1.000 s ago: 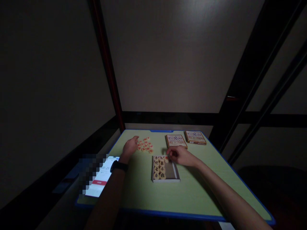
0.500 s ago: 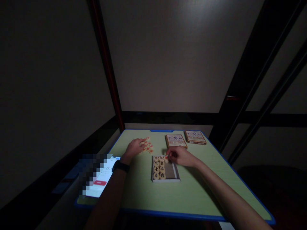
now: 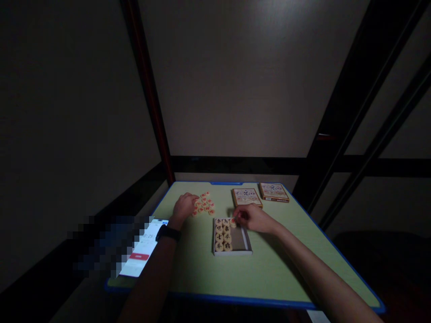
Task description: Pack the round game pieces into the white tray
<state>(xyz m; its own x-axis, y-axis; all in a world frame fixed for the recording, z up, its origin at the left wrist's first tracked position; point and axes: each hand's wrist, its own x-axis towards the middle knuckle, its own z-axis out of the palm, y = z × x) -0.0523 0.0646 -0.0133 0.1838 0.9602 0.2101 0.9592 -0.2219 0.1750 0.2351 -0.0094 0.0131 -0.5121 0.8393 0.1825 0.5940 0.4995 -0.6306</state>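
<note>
A shallow white-edged box (image 3: pixel 232 253) stands on the table, with black-marked Chinese chess pieces (image 3: pixel 227 237) in two columns along its left side. One red-marked Chinese chess piece (image 3: pixel 232 222) lies at the top of the third column. My right hand (image 3: pixel 252 218) is curled at the box's far right corner, thumb and fingertips pinched at that red piece. Farther left, a loose group of red-marked pieces (image 3: pixel 204 204) lies on the table. My left hand (image 3: pixel 185 206), a dark band on its wrist, rests at this group's left edge, fingers extended and partly covering pieces.
Two printed, closed boxes lie farther back: one box (image 3: pixel 247 197) behind my right hand, another box (image 3: pixel 274 192) near the far right corner. A lit phone (image 3: pixel 139 251) lies by the left edge. The green table (image 3: pixel 279 278) has a blue rim.
My left hand has moved slightly left, uncovering more of the red-marked pieces. My right hand stays at the box, almost unmoved, beside the same red piece.
</note>
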